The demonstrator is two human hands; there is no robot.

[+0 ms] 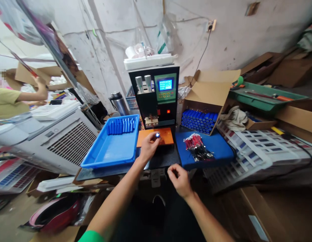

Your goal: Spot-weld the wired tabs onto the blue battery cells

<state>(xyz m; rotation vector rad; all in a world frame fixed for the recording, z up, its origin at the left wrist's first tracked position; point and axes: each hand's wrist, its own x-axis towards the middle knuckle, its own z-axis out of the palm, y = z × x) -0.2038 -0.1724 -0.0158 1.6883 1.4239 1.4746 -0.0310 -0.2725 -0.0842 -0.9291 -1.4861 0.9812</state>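
Observation:
My left hand point(149, 145) is stretched forward over the orange plate point(166, 137) in front of the black spot-welding machine point(156, 95). Its fingers are closed round a small blue cylindrical battery cell point(157, 135), seen end-on. My right hand point(180, 179) hangs lower, near the table's front edge, fingers curled in a pinch; whatever it holds is too small to make out. A blue tray point(113, 151) with a row of blue cells at its far end lies left of the plate. A bundle of red and black wires point(196, 148) rests on a blue pad point(221, 151) to the right.
An open cardboard box point(208, 90) stacked with blue cells stands at the back right, beside a green tray of tools point(262, 101). A white air cooler point(57, 141) sits on the left. Another person in a yellow shirt point(7, 101) works at far left. Boxes crowd the floor.

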